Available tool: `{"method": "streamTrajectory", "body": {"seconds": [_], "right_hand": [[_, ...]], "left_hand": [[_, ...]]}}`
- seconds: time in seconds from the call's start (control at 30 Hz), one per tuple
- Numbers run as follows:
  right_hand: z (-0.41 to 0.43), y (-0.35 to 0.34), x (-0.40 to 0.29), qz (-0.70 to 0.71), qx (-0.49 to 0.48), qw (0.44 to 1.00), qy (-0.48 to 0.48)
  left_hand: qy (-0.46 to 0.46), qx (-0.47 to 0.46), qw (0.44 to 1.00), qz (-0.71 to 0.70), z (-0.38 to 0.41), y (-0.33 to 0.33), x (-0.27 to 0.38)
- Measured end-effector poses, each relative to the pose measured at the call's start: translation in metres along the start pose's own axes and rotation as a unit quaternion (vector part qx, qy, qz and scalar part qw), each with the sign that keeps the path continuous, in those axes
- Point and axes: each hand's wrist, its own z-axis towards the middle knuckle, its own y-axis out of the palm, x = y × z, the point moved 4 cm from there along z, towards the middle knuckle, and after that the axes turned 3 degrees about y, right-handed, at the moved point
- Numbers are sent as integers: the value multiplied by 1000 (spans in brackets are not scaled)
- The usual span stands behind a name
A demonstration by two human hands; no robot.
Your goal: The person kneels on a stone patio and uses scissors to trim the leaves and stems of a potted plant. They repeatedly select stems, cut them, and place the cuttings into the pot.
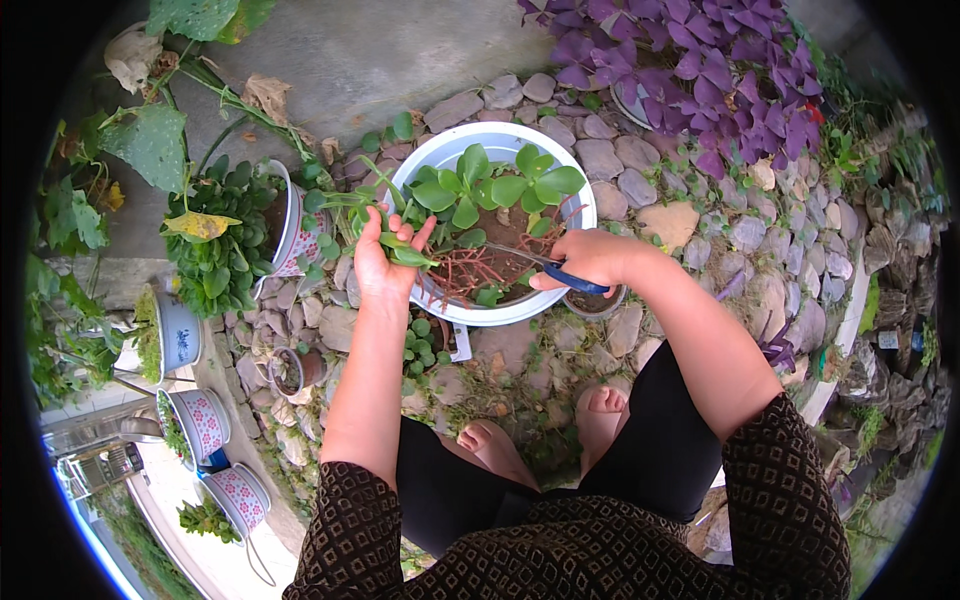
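A round white basin pot (583, 169) holds soil, green succulent rosettes (474, 184) and reddish bare stems (472, 274). At its left rim my left hand (386, 259) is palm up, its fingers curled around cut green succulent leaves and stems (405, 253). My right hand (592, 259), over the pot's right rim, grips blue-handled scissors (574, 277). Their metal blades point left over the soil, near the reddish stems. Whether the blades touch a stem I cannot tell.
Stones (600, 159) pave the ground around the pot. Left stand a flower-patterned pot (296, 229) with a leafy plant and several other planters. Small pots (300, 371) sit close to the basin. Purple-leaved plants (705, 67) spread at upper right, and a concrete surface (390, 52) lies beyond.
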Motion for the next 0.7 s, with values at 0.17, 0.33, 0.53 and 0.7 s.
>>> {"method": "streamTrajectory", "body": {"seconds": [0.17, 0.33, 0.53, 0.7], "right_hand": [[8, -2, -8, 92, -40, 995, -14], [22, 5, -20, 185, -87, 979, -9], [37, 5, -25, 219, -121, 968, -5], [46, 4, -27, 226, -144, 963, -1]], "left_hand": [[-1, -2, 1000, -1, -2, -1, 4], [-1, -6, 1000, -4, 1, -6, 6], [-7, -9, 1000, -12, 2, -5, 4], [-8, -17, 1000, -14, 3, -8, 6]]}}
